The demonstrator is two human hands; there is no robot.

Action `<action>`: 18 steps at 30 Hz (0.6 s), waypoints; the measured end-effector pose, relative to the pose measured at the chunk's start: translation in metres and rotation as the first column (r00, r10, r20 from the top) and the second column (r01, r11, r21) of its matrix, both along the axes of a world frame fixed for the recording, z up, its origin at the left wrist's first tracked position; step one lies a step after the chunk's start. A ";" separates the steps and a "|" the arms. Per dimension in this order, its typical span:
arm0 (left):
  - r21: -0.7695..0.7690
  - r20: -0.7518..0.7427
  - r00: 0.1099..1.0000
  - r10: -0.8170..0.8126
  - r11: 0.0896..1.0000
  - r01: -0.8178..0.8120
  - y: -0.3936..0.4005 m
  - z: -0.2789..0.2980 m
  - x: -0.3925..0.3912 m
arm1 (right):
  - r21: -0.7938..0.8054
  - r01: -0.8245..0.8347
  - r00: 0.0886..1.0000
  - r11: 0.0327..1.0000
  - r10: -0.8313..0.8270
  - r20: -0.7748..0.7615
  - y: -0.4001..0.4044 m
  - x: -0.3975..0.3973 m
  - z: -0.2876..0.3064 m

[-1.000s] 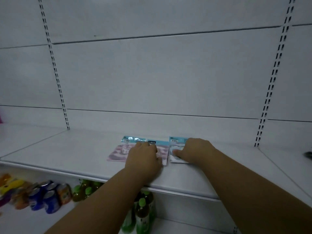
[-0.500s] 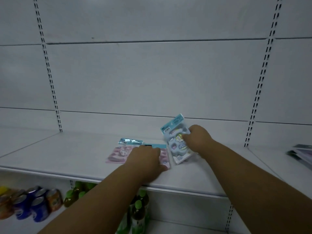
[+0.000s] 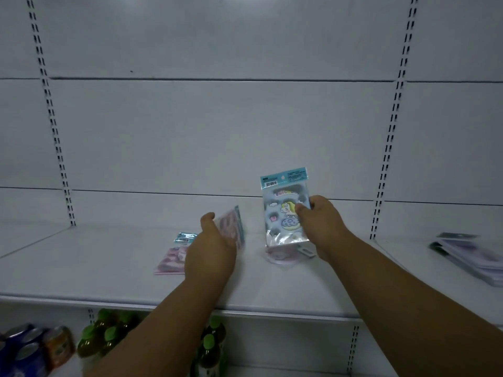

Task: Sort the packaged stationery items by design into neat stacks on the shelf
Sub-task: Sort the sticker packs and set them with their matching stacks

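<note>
Both packs are now off the shelf [image 3: 272,292]. The right hand [image 3: 324,224] holds the unicorn pack [image 3: 284,210] upright, fingers clamped on its right edge, above a pink pack [image 3: 280,258] lying flat just beneath it. The left hand [image 3: 211,254] has tipped a pink-patterned pack [image 3: 231,227] on edge, left of the unicorn pack; its grip is hidden behind the hand. Another pink pack [image 3: 171,261] lies further left. A second ago both hands pressed flat packs down; half a second ago only the unicorn pack was rising. Each design looks ready to be placed on its own stack.
</note>
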State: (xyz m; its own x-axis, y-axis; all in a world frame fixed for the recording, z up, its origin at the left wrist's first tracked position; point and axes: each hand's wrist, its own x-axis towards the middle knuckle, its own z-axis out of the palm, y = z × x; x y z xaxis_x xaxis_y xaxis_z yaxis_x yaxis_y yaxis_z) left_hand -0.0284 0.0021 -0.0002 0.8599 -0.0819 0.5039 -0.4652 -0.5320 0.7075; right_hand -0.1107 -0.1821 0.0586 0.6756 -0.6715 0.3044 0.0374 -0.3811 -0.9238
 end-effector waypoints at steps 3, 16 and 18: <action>-0.367 -0.138 0.977 -0.166 0.924 0.105 -0.013 0.004 -0.014 | 0.017 0.024 0.998 1.000 -0.024 0.056 -0.011 -0.015 0.003; -0.725 -0.108 0.697 -0.709 0.536 0.433 -0.216 0.013 -0.190 | 0.053 0.346 0.923 0.937 -0.350 0.160 -0.158 -0.233 0.011; -0.729 -0.111 0.641 -0.759 0.500 0.467 -0.260 0.014 -0.237 | 0.050 0.417 0.896 0.907 -0.420 0.144 -0.192 -0.288 0.009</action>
State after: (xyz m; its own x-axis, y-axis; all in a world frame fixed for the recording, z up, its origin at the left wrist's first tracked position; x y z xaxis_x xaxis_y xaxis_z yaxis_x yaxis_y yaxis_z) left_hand -0.2649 -0.2582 0.0139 0.8198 -0.4847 0.3051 -0.1160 0.3811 0.9172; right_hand -0.3985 -0.3744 0.0679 0.2787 -0.8886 0.3644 0.0149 -0.3754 -0.9267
